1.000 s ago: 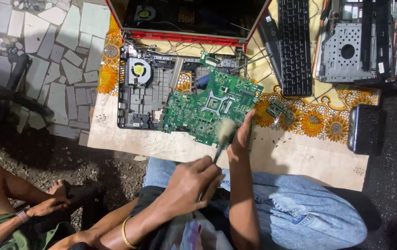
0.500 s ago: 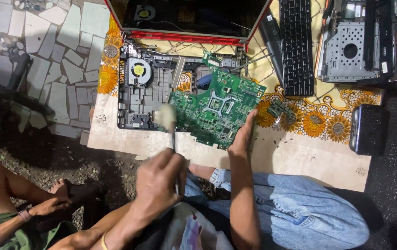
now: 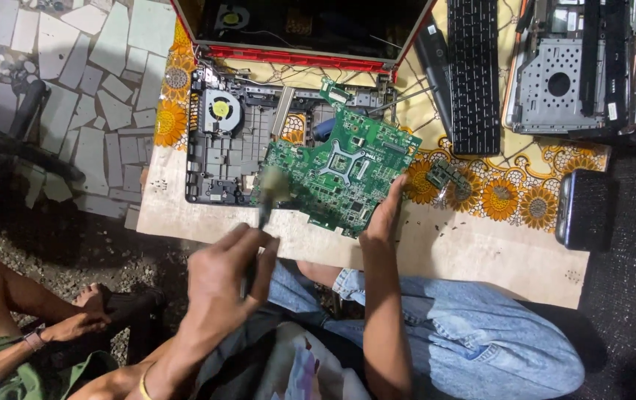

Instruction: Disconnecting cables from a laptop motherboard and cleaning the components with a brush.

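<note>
My left hand (image 3: 221,278) is shut on the dark handle of a small brush (image 3: 273,184). Its pale bristles touch the left edge of a green laptop motherboard (image 3: 340,174). My right hand (image 3: 386,211) grips the board's lower right edge and holds it tilted above an opened grey laptop base (image 3: 229,152) with a round fan (image 3: 220,111). Both forearms reach up from my lap, over blue jeans.
A red-edged laptop lid (image 3: 295,58) lies behind the base. A black keyboard (image 3: 473,74), another stripped laptop shell (image 3: 570,74) and a black block (image 3: 584,207) sit at right on a sunflower cloth (image 3: 514,196). Another person's hand (image 3: 88,311) rests at lower left.
My left hand has carried the brush from the board's lower right side across to its left edge. My right hand still holds the board in place.
</note>
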